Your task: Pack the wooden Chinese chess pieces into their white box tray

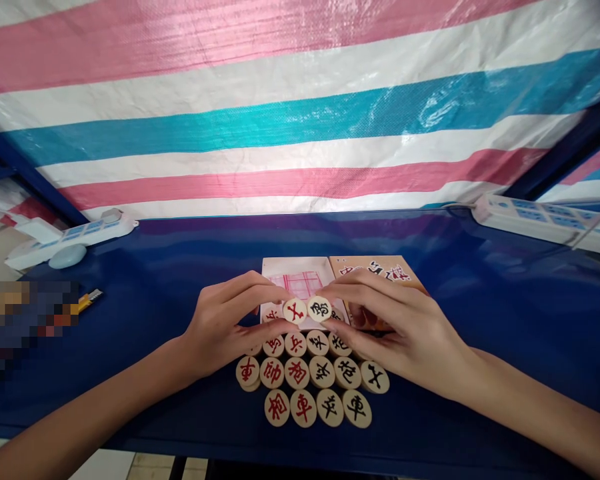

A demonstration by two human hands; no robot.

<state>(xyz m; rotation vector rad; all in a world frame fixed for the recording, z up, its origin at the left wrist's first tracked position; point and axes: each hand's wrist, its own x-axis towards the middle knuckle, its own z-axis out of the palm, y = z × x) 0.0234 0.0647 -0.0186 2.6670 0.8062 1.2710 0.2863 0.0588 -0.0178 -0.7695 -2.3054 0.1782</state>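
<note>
Between the thumb and fingers of my left hand [227,317] is a round Chinese chess piece with a red character [295,311]. My right hand [405,320] pinches a Chinese chess piece with a black character [320,309]. The two held discs are side by side, close together, over the near part of an open white box [320,265]. Below them, several pieces stand in rows on the blue table, red ones such as this red piece [272,372] at left and black ones such as this black piece [375,377] at right. My hands partly hide the back row.
A printed tan box lid [405,267] lies right of the white box. White power strips stand at the table's left [85,233] and right [530,217]. A yellow utility knife [87,301] and a pale rounded object [67,256] are at left. Striped sheeting [290,127] hangs behind the table [180,253].
</note>
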